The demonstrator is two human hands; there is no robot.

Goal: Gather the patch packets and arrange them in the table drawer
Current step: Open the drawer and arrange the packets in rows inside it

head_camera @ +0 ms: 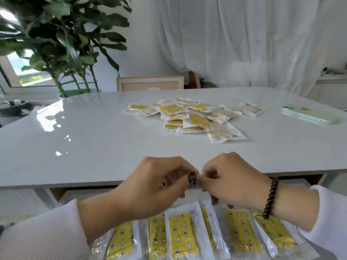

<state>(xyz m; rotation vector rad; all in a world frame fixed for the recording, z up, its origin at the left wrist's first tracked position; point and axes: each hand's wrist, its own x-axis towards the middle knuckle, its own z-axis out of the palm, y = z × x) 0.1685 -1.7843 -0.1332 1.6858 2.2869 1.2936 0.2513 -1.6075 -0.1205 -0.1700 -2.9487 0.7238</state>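
Several yellow-patterned patch packets (182, 231) lie side by side in the open drawer (120, 192) under the table's front edge. A loose pile of patch packets (195, 117) lies on the white table (93, 139), far centre. My left hand (150, 186) and my right hand (231, 179) meet above the drawer's back, fingers curled, fingertips together. Motion blur hides whether they pinch a packet's top edge. A narrow packet (208, 222) runs up under my right hand.
A pale green phone (309, 114) lies at the table's far right. A leafy plant (62, 40) stands behind the far left corner, a chair back (150, 83) behind the far edge. A white curtain hangs at the back.
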